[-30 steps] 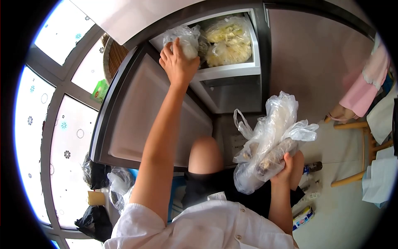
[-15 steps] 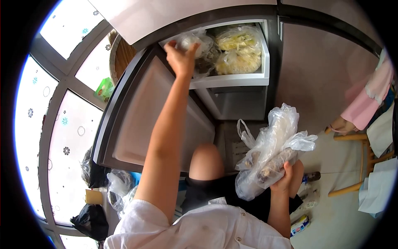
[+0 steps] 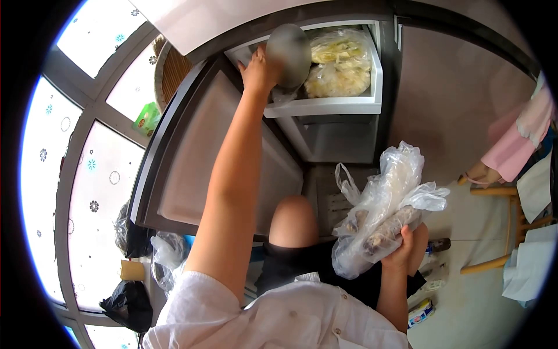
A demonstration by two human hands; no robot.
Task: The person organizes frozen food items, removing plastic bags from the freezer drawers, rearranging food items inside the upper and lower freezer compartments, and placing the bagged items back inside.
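My left hand reaches into the left side of the pulled-out freezer drawer. The fingers that show are apart; a grey blurred oval covers part of the hand and what lies beside it. A bit of clear plastic bag shows below the oval. On the drawer's right side lie clear bags of pale yellow food. My right hand is closed around the lower side of a clear plastic bag over my lap. Brownish lumps show through this bag, whose knotted ends and handle loop stick up.
The freezer door stands open on the left, beside patterned window panes. Black bags and clear bags lie at lower left. On the right are a wooden chair, a person's foot and a bottle on the floor.
My left hand has shifted slightly right and up within the drawer, and the grey oval now covers the whitish bag there. My right hand still holds its bag in nearly the same place.
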